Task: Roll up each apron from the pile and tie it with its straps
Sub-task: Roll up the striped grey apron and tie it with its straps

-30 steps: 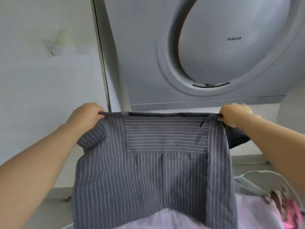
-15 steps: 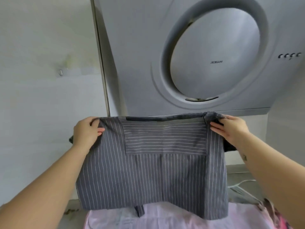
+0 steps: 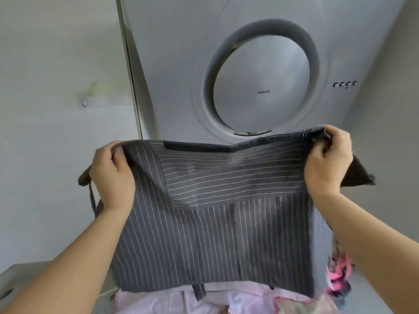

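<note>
A dark grey pinstriped apron hangs folded in the air in front of me, its top edge stretched between both hands. My left hand grips the top left corner, fingers curled over the cloth. My right hand pinches the top right corner, where a flap of fabric sticks out to the right. A thin strap dangles behind my left wrist, and another strap end hangs below the bottom hem. Under the apron lies a pile of aprons, a pale pink one on top.
A grey range hood with a round panel fills the wall straight ahead, close behind the apron. A white tiled wall is on the left. Pink patterned cloth lies at the right. A grey counter edge shows lower left.
Both hands have lifted the apron higher and spread further apart, stretching the top edge. My right hand went from flat fingers to a pinch on the corner. The bottom hem has come off the pile.
</note>
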